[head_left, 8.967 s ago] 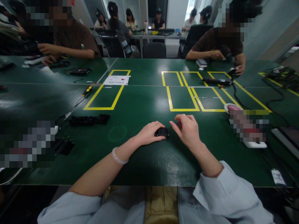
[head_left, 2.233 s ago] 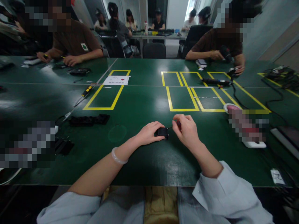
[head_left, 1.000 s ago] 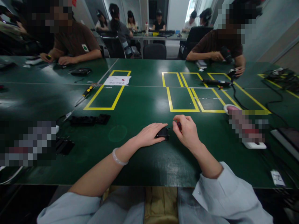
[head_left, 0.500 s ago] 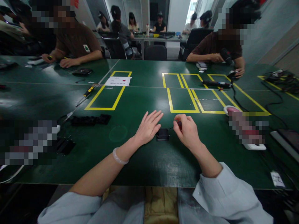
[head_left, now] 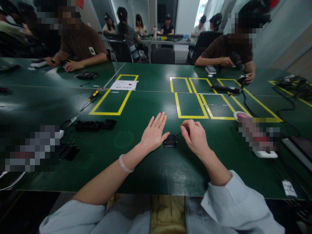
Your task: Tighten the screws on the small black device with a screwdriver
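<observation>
A small black box-like part (head_left: 170, 141) lies on the green table in front of me. My left hand (head_left: 154, 134) lies flat on its left, fingers stretched out, the thumb tip at the box's upper left edge. On the other side, my right hand (head_left: 195, 136) is closed around the dark handle of what looks like a small screwdriver (head_left: 187, 129). Its thin shaft slants down and left to the box's upper right corner. The curled fingers hide most of the handle, and the exact point where the tip meets the box is too small to make out.
Black parts (head_left: 95, 124) and a power strip lie to my left. A yellow-handled screwdriver (head_left: 94, 95) rests farther off. Yellow tape outlines (head_left: 192, 117) mark the table. A white-ended object (head_left: 265, 153) and cables are at right. Two people work opposite, one holding a power tool (head_left: 236, 59).
My left hand has shifted slightly left, its fingers now pointing more straight ahead and its thumb out toward the box. The right hand and the box stay almost where they were.
</observation>
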